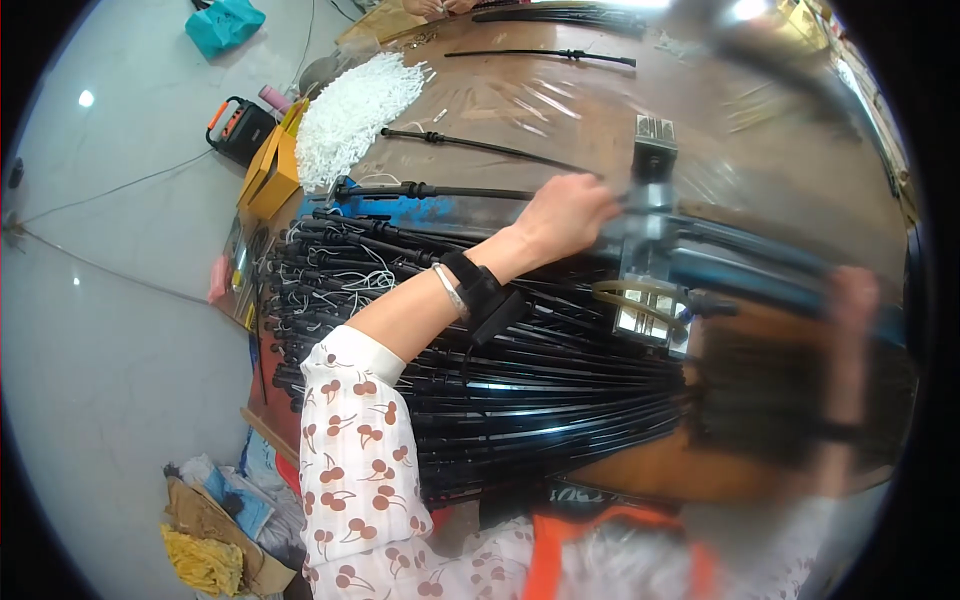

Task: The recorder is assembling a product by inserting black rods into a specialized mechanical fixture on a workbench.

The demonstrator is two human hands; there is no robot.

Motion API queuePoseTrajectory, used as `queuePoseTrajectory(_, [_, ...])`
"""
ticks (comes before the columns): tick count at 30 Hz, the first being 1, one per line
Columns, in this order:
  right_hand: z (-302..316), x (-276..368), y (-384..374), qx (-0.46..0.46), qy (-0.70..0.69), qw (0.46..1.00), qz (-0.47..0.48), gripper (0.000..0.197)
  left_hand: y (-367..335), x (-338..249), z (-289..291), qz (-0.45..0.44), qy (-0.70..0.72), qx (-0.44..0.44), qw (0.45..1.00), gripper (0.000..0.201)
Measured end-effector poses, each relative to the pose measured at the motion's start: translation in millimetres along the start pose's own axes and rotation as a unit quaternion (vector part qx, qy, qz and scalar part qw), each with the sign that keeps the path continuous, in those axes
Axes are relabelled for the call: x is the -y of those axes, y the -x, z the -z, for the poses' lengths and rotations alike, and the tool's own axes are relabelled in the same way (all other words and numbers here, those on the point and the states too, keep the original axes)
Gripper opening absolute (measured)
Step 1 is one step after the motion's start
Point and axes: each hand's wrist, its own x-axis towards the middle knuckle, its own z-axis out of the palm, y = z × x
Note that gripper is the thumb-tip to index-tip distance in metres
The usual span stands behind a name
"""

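Note:
My left hand (568,218) is closed, its fingers curled at a long thin black rod (440,191) with a collar near its left end. The rod runs left over a blue-painted bar (405,208). Just right of that hand stands a metal fixture (652,240) with a block at each end and a yellowish loop of tubing (640,298) at the near one. My right hand (853,298) is at the far right by long dark, blurred rods (750,240); motion smears its fingers. Below my left forearm lies a thick spread of similar black rods (540,405), white strings at their left ends.
A heap of short white pieces (360,115) lies at the back left, beside a yellow box (270,175) and a black speaker-like case (240,130). Two single rods, one a black rod (540,55), lie farther back. Another person's hands (432,8) show at the top edge.

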Motion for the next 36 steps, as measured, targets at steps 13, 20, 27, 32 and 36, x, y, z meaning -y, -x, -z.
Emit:
queuePoseTrajectory(13, [46.6,140.3,-7.7,-0.047,-0.09,0.994,-0.031,0.025,-8.9,0.8,-11.1,-0.032,-0.019,0.007,0.999,0.025])
queuePoseTrajectory(20, [61.6,172.2,15.1,0.051,-0.115,0.992,0.006,0.027,-14.4,-13.1,-10.6,0.02,-0.053,0.009,0.998,0.02])
queuePoseTrajectory(27, [34.2,203.5,-7.5,0.065,-0.203,0.977,-0.008,0.029,-15.2,-9.0,-16.3,0.009,-0.075,0.014,0.997,0.015])
queuePoseTrajectory(32, [1.7,216.7,-9.5,0.065,-0.396,0.916,-0.011,0.016,-7.3,-18.2,-13.8,-0.012,-0.052,-0.013,0.998,0.011])
queuePoseTrajectory(36, [0.5,205.3,-18.9,0.142,-0.477,0.865,-0.06,0.025,-10.4,-7.6,-20.7,-0.056,-0.111,-0.009,0.992,0.013])
